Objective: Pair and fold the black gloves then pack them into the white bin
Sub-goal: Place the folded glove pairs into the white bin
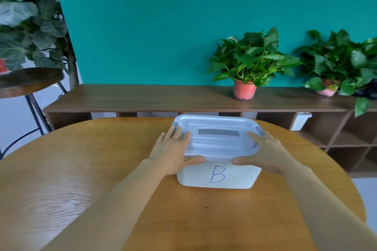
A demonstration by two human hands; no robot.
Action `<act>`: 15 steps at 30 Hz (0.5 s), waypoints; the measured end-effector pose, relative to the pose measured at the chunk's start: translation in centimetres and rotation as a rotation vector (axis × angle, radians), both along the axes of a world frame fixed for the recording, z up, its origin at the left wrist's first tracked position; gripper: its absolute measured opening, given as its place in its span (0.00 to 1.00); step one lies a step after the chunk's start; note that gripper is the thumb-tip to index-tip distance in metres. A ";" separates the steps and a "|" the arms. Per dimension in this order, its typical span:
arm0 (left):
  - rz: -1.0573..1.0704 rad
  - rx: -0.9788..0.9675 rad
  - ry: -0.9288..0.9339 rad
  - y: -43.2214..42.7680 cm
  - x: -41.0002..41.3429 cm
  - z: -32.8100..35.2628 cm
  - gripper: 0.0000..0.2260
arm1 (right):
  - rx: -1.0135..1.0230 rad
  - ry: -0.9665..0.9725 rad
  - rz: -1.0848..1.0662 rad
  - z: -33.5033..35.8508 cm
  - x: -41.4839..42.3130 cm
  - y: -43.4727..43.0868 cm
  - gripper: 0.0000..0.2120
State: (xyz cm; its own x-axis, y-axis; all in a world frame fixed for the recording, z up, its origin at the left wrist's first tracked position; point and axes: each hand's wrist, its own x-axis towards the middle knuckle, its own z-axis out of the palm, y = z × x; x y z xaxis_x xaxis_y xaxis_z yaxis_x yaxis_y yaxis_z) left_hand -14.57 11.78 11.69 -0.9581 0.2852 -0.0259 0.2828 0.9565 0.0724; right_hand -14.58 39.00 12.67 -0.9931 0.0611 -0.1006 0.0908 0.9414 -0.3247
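Note:
The white bin (240, 175), marked with a blue letter B on its front, stands on the round wooden table (183, 220). Its white lid (218, 142) lies on top. My left hand (173, 149) rests flat on the lid's left end, fingers straight and thumb along the front edge. On the right end my right hand (269, 151) lies the same way, thumb at the front rim. No black gloves are in view; the lid hides the bin's inside.
Behind the table runs a low wooden shelf unit (142, 96) against a teal wall, carrying a potted plant (244, 90) and a second plant (326, 89) at the far right. A round stool (28, 79) and a large leafy plant (24, 16) stand at the left.

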 end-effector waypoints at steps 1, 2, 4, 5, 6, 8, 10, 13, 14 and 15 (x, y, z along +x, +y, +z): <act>0.005 0.002 -0.003 -0.5 -0.2 0.1 0.44 | -0.019 0.011 0.006 0.1 -0.2 -0.5 0.60; 0.012 0.007 -0.003 -1.1 -0.3 0.2 0.44 | -0.022 0.018 0.013 0.1 -0.5 -1.2 0.60; 0.031 0.020 -0.009 -2.5 -0.7 0.4 0.44 | -0.013 0.028 0.031 0.0 -1.4 -2.8 0.60; 0.045 0.026 -0.014 -3.4 -0.9 0.4 0.43 | -0.008 0.032 0.043 0.0 -2.0 -3.7 0.60; 0.059 0.031 -0.018 -4.2 -1.2 0.4 0.43 | -0.006 0.038 0.056 0.0 -2.6 -4.5 0.60; 0.086 0.037 -0.018 -6.1 -1.9 0.4 0.44 | -0.008 0.052 0.089 -0.1 -4.0 -6.2 0.60; 0.117 0.057 -0.023 -8.0 -2.7 0.2 0.45 | -0.005 0.054 0.124 0.0 -5.4 -8.1 0.60; 0.161 0.107 -0.047 -10.7 -4.2 -0.1 0.47 | 0.008 0.050 0.165 -0.1 -7.7 -10.8 0.60; 0.170 0.121 -0.044 -11.6 -4.8 -0.2 0.49 | 0.017 0.048 0.173 -0.1 -8.5 -11.7 0.60; 0.176 0.131 -0.038 -12.3 -5.4 -0.4 0.51 | 0.025 0.049 0.178 -0.1 -9.3 -12.4 0.59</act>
State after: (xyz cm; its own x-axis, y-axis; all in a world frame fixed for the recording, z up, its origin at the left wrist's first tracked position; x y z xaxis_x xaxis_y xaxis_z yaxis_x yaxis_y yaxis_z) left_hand -20.01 -0.49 11.32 -0.9925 0.1166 -0.0366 0.1066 0.9726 0.2064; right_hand -23.87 26.59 12.59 -0.9920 -0.1145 -0.0528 -0.0936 0.9491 -0.3007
